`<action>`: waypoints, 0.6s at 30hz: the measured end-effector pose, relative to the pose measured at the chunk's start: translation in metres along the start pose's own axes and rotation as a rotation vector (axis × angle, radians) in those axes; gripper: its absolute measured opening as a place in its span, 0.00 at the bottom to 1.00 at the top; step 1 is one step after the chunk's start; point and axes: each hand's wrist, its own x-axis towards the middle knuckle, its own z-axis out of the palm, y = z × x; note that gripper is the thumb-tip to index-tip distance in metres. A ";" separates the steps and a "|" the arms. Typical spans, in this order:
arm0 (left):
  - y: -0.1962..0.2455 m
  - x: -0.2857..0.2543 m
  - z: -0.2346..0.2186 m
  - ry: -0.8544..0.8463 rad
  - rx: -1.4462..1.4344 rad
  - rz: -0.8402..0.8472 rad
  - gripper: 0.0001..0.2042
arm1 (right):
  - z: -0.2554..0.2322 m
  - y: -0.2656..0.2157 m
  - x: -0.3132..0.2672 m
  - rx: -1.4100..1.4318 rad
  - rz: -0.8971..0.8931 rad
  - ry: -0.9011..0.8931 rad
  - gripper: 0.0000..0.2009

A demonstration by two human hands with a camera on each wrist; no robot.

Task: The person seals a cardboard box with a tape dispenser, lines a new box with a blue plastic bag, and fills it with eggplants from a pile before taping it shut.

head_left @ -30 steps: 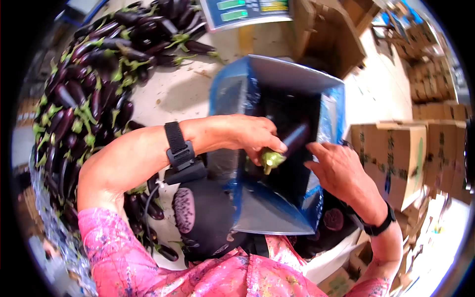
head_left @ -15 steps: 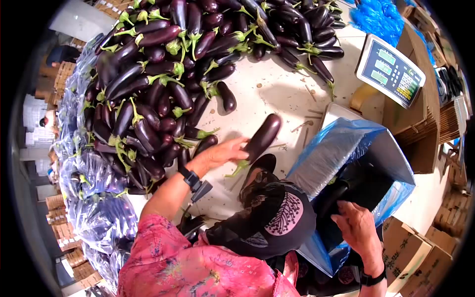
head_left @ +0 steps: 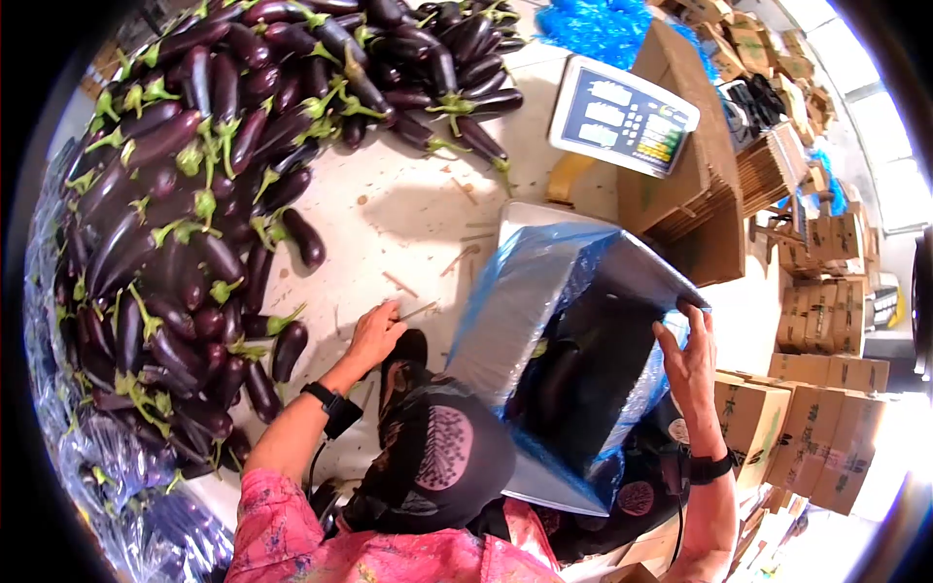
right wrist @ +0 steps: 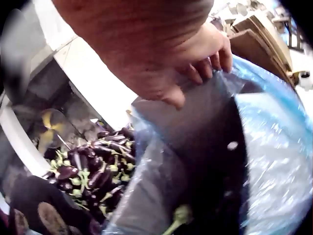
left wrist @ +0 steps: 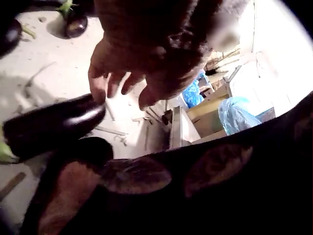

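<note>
My left hand (head_left: 374, 338) is low over the table with no eggplant in its fingers in the head view. In the left wrist view its loosely bent fingers (left wrist: 100, 88) hang down, one fingertip overlapping the rounded end of a dark purple eggplant (left wrist: 56, 122). My right hand (head_left: 692, 364) is at the rim of a tilted box (head_left: 671, 267) lined with blue plastic film. The right wrist view has its thumb and fingers (right wrist: 215, 58) at the upper edge of the grey box wall. Deep in the box lie eggplants (head_left: 554, 384), partly in shadow; one green stem (right wrist: 182, 215) shows.
A big heap of eggplants (head_left: 209, 243) covers the table's left and far side. Behind the box are a scale display (head_left: 622, 117) and a cardboard box (head_left: 690, 194). Blue plastic (head_left: 593, 29) lies farther back. Stacked cartons (head_left: 816, 437) stand right; dark patterned trousers (head_left: 437, 447) border the lined box.
The left hand held an eggplant over the box, then out over the table; it now shows none in the head view. The right hand moved from inside the box to its rim.
</note>
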 end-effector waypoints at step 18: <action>0.082 0.104 0.107 -0.425 -0.740 0.130 0.36 | 0.012 0.028 0.047 0.305 0.120 -0.054 0.09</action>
